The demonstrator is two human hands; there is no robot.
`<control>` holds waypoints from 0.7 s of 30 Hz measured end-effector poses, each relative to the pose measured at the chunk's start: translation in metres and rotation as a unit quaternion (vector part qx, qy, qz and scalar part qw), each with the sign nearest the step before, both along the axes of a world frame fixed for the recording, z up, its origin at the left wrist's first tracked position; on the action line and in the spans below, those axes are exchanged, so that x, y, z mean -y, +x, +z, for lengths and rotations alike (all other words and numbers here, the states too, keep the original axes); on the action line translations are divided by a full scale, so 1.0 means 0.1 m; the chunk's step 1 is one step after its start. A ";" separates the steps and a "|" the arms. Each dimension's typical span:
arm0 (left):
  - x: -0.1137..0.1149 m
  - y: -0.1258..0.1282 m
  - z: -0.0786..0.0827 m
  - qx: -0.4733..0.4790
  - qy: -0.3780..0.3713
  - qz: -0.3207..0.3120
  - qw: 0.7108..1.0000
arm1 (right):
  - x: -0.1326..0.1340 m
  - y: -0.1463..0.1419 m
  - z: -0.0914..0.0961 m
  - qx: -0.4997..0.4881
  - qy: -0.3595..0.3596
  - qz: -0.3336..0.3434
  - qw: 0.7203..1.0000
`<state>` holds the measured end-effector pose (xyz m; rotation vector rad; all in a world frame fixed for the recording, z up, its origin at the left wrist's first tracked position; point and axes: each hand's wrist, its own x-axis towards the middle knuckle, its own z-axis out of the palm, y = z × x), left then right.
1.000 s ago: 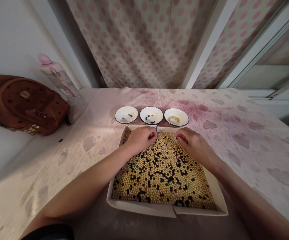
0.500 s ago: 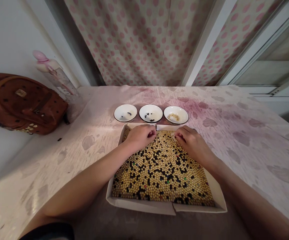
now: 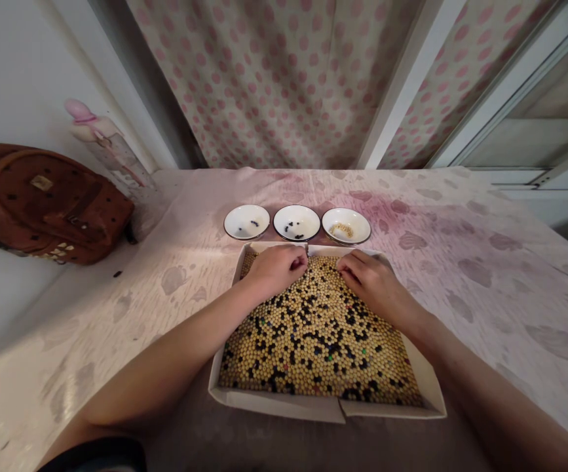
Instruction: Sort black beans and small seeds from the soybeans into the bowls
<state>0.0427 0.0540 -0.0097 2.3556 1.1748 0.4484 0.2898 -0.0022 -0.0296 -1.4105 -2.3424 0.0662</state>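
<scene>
A shallow cardboard box (image 3: 284,405) is filled with small round beads (image 3: 318,328), mostly yellow with many black ones and a few green and red. Over its far left part is my left hand (image 3: 276,267), fingers curled together; anything in them is too small to make out. My right hand (image 3: 369,278) is above the far right beads, fingertips pinched and pointing inward, what they hold hidden. Just past the box stand three white bowls: the left bowl (image 3: 237,215) has a few dark beads, the middle bowl (image 3: 288,215) several black ones, the right bowl (image 3: 359,228) several yellow ones.
A brown backpack (image 3: 42,203) sits at the left beside a clear bottle with a pink top (image 3: 84,111). The table bears a pink shell-patterned cloth (image 3: 460,262). Behind it hangs a dotted curtain (image 3: 274,78). A small dark scrap (image 3: 117,273) lies near the backpack.
My right hand has shifted slightly left and its fingertips are lower over the beads. My left hand has stayed in place, as have the bowls and box.
</scene>
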 end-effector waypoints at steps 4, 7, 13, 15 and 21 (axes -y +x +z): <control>0.00 0.00 0.01 -0.003 -0.002 0.002 1.000 | 0.00 0.00 -0.01 -0.007 -0.006 0.000 1.000; 0.00 0.00 0.02 -0.003 -0.003 0.002 1.000 | -0.02 0.00 -0.02 -0.009 -0.003 -0.001 1.000; 0.00 0.01 0.02 -0.001 0.002 -0.004 1.000 | -0.05 -0.03 0.00 -0.039 -0.013 0.004 0.999; 0.00 0.01 0.01 0.001 0.005 -0.004 1.000 | -0.04 -0.05 0.01 -0.049 -0.017 0.002 0.999; 0.00 0.00 0.01 0.000 0.002 -0.005 1.000 | -0.05 -0.04 0.00 -0.060 -0.030 -0.008 0.998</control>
